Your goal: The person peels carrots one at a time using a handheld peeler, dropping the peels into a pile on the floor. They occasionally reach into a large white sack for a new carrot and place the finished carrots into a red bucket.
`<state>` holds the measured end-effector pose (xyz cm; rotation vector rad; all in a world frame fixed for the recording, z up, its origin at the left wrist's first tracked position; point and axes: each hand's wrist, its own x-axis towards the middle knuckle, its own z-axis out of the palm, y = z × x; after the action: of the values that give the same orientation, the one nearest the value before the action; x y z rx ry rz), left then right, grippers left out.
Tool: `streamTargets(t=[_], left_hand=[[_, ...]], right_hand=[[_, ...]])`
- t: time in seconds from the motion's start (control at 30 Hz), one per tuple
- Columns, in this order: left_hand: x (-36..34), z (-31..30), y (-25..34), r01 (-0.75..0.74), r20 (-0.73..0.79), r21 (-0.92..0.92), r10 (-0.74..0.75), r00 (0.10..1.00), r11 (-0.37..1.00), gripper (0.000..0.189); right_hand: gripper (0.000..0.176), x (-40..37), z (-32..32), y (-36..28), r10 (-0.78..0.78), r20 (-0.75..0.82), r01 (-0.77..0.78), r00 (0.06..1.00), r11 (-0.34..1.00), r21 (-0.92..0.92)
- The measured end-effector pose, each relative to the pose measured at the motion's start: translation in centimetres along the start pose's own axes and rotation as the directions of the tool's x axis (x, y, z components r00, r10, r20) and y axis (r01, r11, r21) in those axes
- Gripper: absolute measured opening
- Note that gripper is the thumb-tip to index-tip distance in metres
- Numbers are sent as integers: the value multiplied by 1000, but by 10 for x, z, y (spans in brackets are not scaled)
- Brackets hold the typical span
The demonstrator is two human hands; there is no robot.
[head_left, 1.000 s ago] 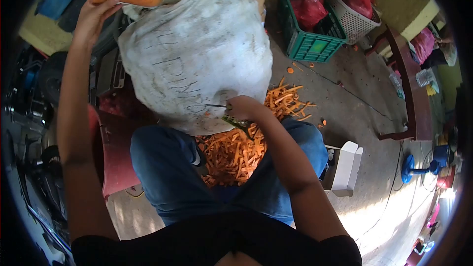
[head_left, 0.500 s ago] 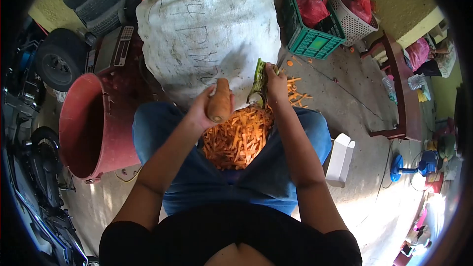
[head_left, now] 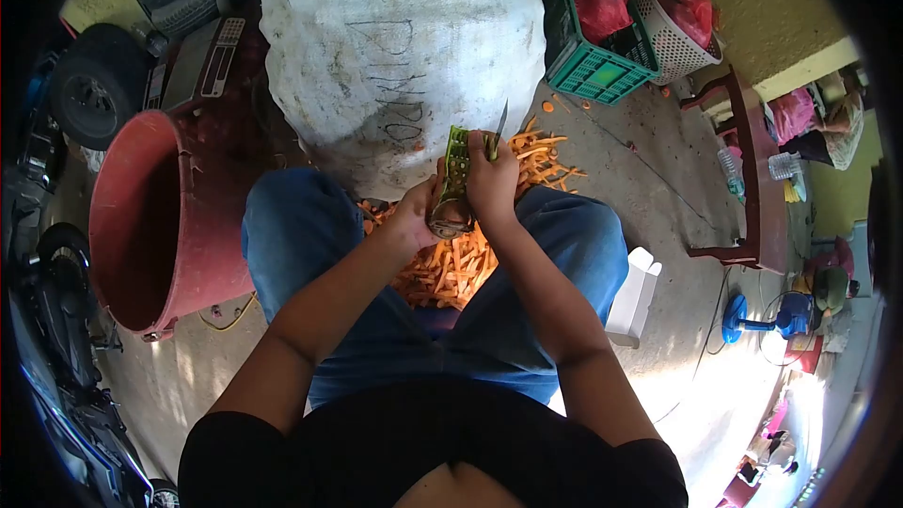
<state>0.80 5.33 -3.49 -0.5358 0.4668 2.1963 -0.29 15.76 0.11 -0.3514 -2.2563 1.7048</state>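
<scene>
Although dark handwritten capitals run along the single white sack, they cannot be read surely as a word. One red bin gapes at left; one green crate holds one red bag, one white basket another. Two heaps of orange strips, uncountable, show, the larger between the knees. Above it, the right hand clenches one green perforated tool; the left hand curls round one brownish piece, shaded, at its lower end. One blade juts by the right fingers.
</scene>
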Motion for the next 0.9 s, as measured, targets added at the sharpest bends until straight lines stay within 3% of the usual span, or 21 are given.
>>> streamTargets(t=[0.13, 0.17, 0.23, 0.33, 0.47, 0.53, 0.57, 0.63, 0.67, 0.7, 0.77, 0.8, 0.83, 0.9], left_hand=[[-2, -3, 1, -43, -154, 14, 45, 987, 999, 30], [-1, -7, 1, -43, -155, 10, 44, 987, 999, 30], [2, -16, 3, -23, 3, 34, 23, 1000, 999, 29], [1, -13, 2, -68, -70, 18, 69, 995, 998, 30], [-1, -6, 7, -46, 1, 137, 47, 999, 990, 31], [-4, 4, 6, -35, -127, 462, 105, 986, 886, 30], [-11, 10, 2, -33, -126, 464, 103, 987, 885, 30], [-31, 20, -10, 242, -129, 492, -205, 970, 836, 28], [-35, 22, -11, 255, -101, 632, -248, 964, 732, 29], [-39, 30, -11, 255, -99, 634, -250, 963, 730, 29], [-45, 46, -9, 231, -136, 457, -189, 973, 859, 34], [-32, 28, -5, 91, 123, 409, -154, 980, 908, 33], [-26, 21, 0, 85, 125, 401, -147, 981, 912, 33], [-17, 14, 7, 136, -148, 222, -105, 983, 965, 31]], right_hand=[[23, -5, 4, -4, -27, -49, 22, 998, 995, -100], [23, -6, 6, -3, -80, -70, 68, 994, 985, -156], [22, -9, 9, -3, -132, -85, 111, 988, 971, -212], [22, -11, 11, -9, -241, -111, 214, 964, 954, -211], [21, 3, 6, -2, -114, -97, 86, 989, 963, -257], [22, 20, -1, 8, -92, -144, 49, 985, 959, -277], [25, 35, -9, 16, -23, -234, -80, 972, 903, -423], [29, 69, -30, 44, -16, -435, -211, 900, 859, -467], [29, 76, -41, 38, 25, -518, -285, 855, 857, -430], [29, 86, -52, 48, 24, -521, -287, 853, 856, -430], [29, 102, -63, 72, 252, -617, -417, 746, 899, -136], [29, 98, -59, 63, 249, -612, -412, 751, 900, -139], [28, 87, -53, 47, 227, -524, -332, 821, 936, -116], [28, 66, -40, 31, 193, -424, -253, 885, 964, -88]])
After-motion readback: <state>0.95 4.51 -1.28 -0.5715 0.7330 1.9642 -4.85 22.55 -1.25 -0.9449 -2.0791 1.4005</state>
